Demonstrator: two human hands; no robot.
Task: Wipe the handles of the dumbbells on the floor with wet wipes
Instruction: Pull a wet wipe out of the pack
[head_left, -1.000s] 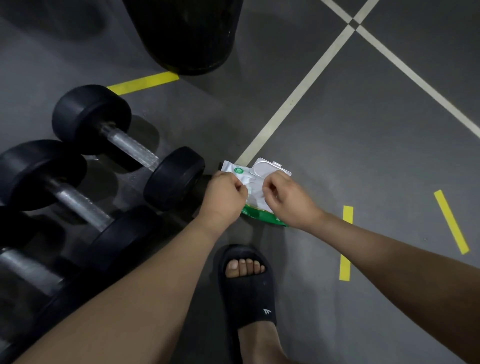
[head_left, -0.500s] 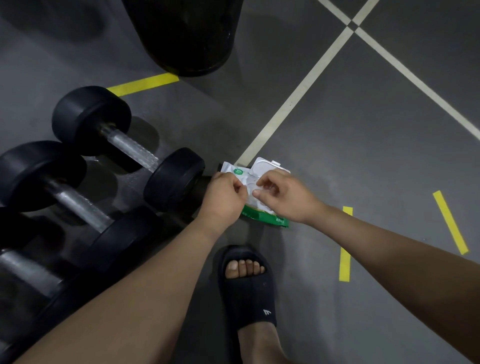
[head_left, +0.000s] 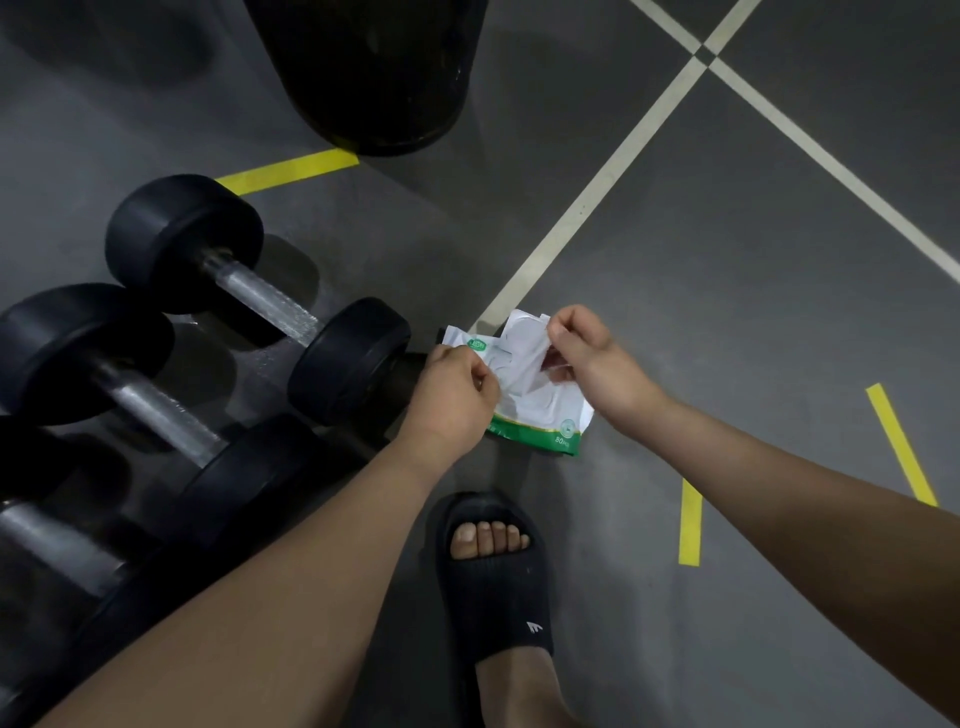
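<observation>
A white and green pack of wet wipes (head_left: 550, 421) lies on the grey floor with its lid flipped open. My left hand (head_left: 452, 397) holds the pack's left side down with curled fingers. My right hand (head_left: 592, 364) pinches a white wipe (head_left: 527, 364) and lifts it out of the opening. Three black dumbbells with knurled metal handles lie side by side at the left: the far one (head_left: 265, 299), a middle one (head_left: 156, 410) and a near one (head_left: 57, 545), partly hidden by my left forearm.
A big black rounded object (head_left: 374, 67) stands at the top middle. My foot in a black slide sandal (head_left: 493, 577) is planted just below the pack. White lines and yellow tape strips (head_left: 690, 522) mark the floor to the right.
My right hand has risen up and to the right, drawing a wipe out of the pack. My left hand stays on the pack's left side.
</observation>
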